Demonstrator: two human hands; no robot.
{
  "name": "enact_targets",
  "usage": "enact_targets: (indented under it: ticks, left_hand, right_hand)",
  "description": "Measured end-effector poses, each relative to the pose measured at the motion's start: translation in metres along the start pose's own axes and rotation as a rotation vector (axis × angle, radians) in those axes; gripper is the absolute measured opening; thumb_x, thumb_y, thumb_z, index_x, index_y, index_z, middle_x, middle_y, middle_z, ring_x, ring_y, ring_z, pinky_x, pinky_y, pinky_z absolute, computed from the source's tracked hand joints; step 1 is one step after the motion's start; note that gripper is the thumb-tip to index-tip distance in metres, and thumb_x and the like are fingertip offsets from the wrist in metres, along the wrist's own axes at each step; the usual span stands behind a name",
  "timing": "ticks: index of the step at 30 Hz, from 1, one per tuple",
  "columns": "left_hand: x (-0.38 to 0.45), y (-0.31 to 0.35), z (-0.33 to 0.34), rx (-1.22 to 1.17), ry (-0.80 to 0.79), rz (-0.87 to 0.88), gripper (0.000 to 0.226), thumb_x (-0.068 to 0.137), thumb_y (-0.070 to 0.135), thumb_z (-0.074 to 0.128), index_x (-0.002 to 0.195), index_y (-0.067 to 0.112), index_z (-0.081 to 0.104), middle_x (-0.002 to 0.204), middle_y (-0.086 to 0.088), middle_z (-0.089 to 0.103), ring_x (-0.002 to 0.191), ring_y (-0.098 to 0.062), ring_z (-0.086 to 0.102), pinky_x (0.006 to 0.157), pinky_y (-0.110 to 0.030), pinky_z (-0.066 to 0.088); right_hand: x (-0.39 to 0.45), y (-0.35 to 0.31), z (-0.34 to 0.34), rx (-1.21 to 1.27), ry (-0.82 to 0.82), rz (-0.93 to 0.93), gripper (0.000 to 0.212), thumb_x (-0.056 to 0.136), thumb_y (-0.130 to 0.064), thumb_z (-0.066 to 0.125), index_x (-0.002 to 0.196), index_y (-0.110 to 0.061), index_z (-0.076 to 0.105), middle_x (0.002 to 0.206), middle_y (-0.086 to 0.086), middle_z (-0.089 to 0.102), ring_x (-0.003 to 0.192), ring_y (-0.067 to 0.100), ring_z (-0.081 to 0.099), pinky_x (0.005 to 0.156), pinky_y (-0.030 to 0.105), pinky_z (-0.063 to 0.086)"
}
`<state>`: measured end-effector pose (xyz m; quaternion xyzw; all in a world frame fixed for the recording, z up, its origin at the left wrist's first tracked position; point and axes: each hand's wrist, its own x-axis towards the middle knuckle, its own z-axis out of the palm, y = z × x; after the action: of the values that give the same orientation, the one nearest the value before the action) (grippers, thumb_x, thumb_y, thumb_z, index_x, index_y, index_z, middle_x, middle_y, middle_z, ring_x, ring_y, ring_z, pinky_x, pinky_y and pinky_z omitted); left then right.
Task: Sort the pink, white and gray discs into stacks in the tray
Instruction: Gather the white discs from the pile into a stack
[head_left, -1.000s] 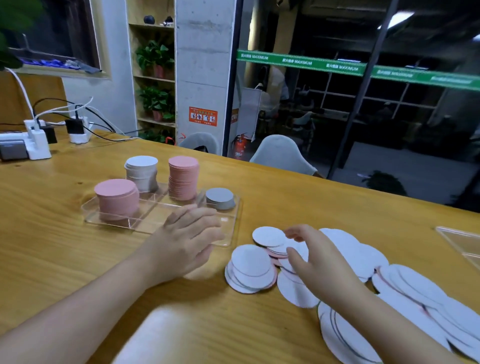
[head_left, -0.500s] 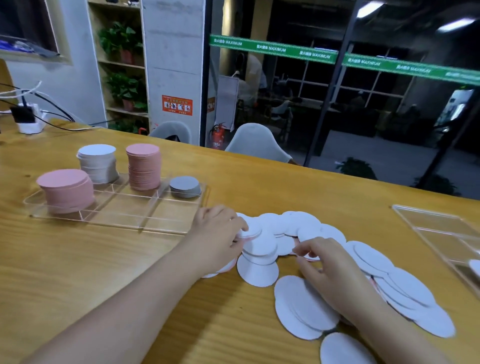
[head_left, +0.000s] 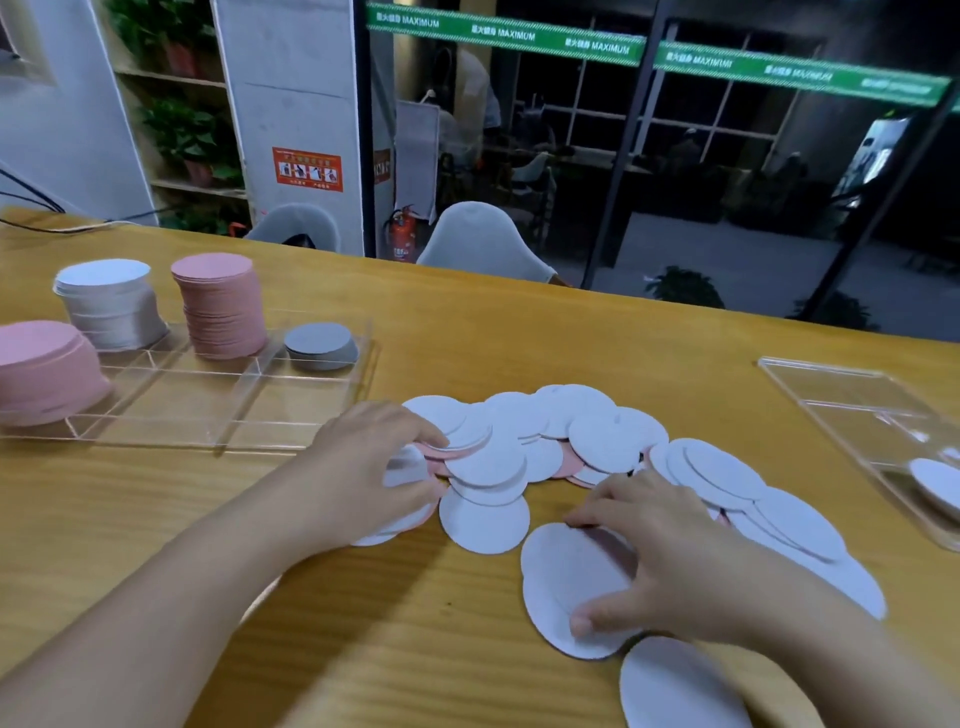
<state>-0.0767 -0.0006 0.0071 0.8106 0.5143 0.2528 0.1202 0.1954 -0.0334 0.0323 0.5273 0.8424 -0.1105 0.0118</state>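
A long yellow-brown wooden desk (head_left: 493, 343) carries everything under both hands. Spread across it, from the left hand (head_left: 374, 467) past the right hand (head_left: 670, 566), lies a loose overlapping heap of thin round discs (head_left: 571, 431), mostly white-faced with pink edges showing between them.

Left of and beyond the left hand sits a clear plastic tray with dividers (head_left: 234, 410). In it, farthest left of that hand, a low stack of pink discs (head_left: 44, 364) fills the near-left compartment; behind stand a stack of white discs (head_left: 109, 304) and a taller stack of pink discs (head_left: 221, 306), and a short stack of gray discs (head_left: 319, 345) sits in the far compartment closest to the left hand. Well to the right of the right hand lies a second clear plastic tray (head_left: 852, 405) with a white disc in its near corner.

The left hand's grip is closed round a few discs at the heap's left end, fingers curled over their top edge, thumb hidden beneath. The right hand's grip is loosely spread: curved fingers and thumb press down on a large white disc (head_left: 566, 587) lying flat on the desk, without lifting it.
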Motion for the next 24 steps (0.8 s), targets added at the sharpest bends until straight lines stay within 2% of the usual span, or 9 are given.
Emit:
enact_targets:
  ticks: [3,6,9,11,13,15,18,21,24]
  left_hand:
    - [0.0,0.005,0.01,-0.037,-0.036,0.057,0.034,0.065,0.067,0.04,0.097,0.057,0.043,0.103,0.033,0.049,0.111,0.01,0.036,0.091,-0.011,0.028]
    - [-0.003,0.009,0.015,-0.075,-0.043,0.065,0.038,0.067,0.065,0.041,0.102,0.052,0.049,0.101,0.029,0.052,0.112,0.008,0.038,0.09,-0.007,0.03]
    - [-0.005,0.014,0.017,-0.084,-0.05,0.06,0.043,0.068,0.065,0.04,0.106,0.049,0.051,0.101,0.031,0.05,0.112,0.007,0.038,0.09,-0.008,0.031]
    - [-0.006,0.02,0.015,-0.115,-0.053,0.051,0.035,0.071,0.065,0.043,0.103,0.053,0.049,0.103,0.034,0.049,0.112,0.007,0.039,0.087,-0.005,0.031]
    - [-0.008,0.029,0.015,-0.203,-0.055,0.009,0.025,0.077,0.059,0.052,0.101,0.055,0.048,0.107,0.034,0.049,0.111,0.006,0.042,0.084,-0.005,0.034]
    - [-0.009,0.04,0.017,-0.348,-0.051,-0.059,0.022,0.081,0.054,0.054,0.102,0.053,0.049,0.109,0.033,0.051,0.109,0.009,0.045,0.085,-0.007,0.037]
    - [-0.011,0.057,0.023,-0.639,-0.069,-0.165,0.04,0.069,0.061,0.055,0.107,0.048,0.052,0.109,0.023,0.058,0.103,0.009,0.053,0.087,-0.013,0.043]
    - [-0.012,0.066,0.033,-0.833,-0.1,-0.197,0.053,0.059,0.062,0.06,0.109,0.046,0.052,0.097,0.019,0.063,0.085,-0.005,0.064,0.082,-0.028,0.053]
    - [-0.011,0.069,0.039,-0.861,-0.061,-0.211,0.04,0.071,0.042,0.065,0.108,0.048,0.051,0.085,0.012,0.066,0.071,-0.023,0.067,0.076,-0.046,0.055]
  right_hand:
    - [-0.006,-0.006,-0.003,-0.006,-0.027,0.015,0.08,0.062,-0.069,0.063,0.133,-0.046,0.036,0.116,-0.029,0.029,0.113,0.007,0.024,0.088,0.025,0.028]
    - [-0.009,-0.009,-0.004,-0.016,-0.042,0.014,0.072,0.067,-0.065,0.063,0.131,-0.048,0.037,0.117,-0.025,0.032,0.11,0.01,0.028,0.084,0.026,0.031]
    - [-0.01,-0.011,-0.004,-0.015,-0.001,-0.028,0.065,0.069,-0.062,0.062,0.128,-0.044,0.042,0.115,-0.02,0.038,0.113,0.009,0.032,0.09,0.026,0.035]
    - [-0.009,-0.011,-0.004,-0.021,0.038,-0.059,0.064,0.072,-0.06,0.062,0.129,-0.04,0.043,0.116,-0.018,0.041,0.114,0.005,0.032,0.092,0.022,0.031]
    - [-0.008,-0.011,-0.005,0.04,0.093,-0.082,0.069,0.072,-0.058,0.064,0.134,-0.042,0.038,0.117,-0.022,0.04,0.111,-0.002,0.032,0.088,0.012,0.028]
    - [-0.007,-0.012,-0.005,0.144,0.187,-0.116,0.07,0.07,-0.054,0.069,0.132,-0.044,0.038,0.114,-0.026,0.041,0.107,-0.009,0.033,0.085,0.004,0.027]
    - [-0.004,-0.017,0.0,0.232,0.306,-0.169,0.072,0.069,-0.049,0.073,0.132,-0.04,0.04,0.111,-0.028,0.042,0.108,-0.015,0.032,0.086,-0.002,0.024]
    - [0.002,-0.02,0.009,0.286,0.412,-0.222,0.077,0.068,-0.052,0.069,0.136,-0.026,0.043,0.113,-0.023,0.045,0.108,-0.014,0.038,0.089,0.001,0.028]
    - [0.006,-0.02,0.015,0.336,0.484,-0.242,0.074,0.069,-0.052,0.063,0.134,-0.023,0.045,0.118,-0.017,0.049,0.111,-0.011,0.041,0.092,0.004,0.03]
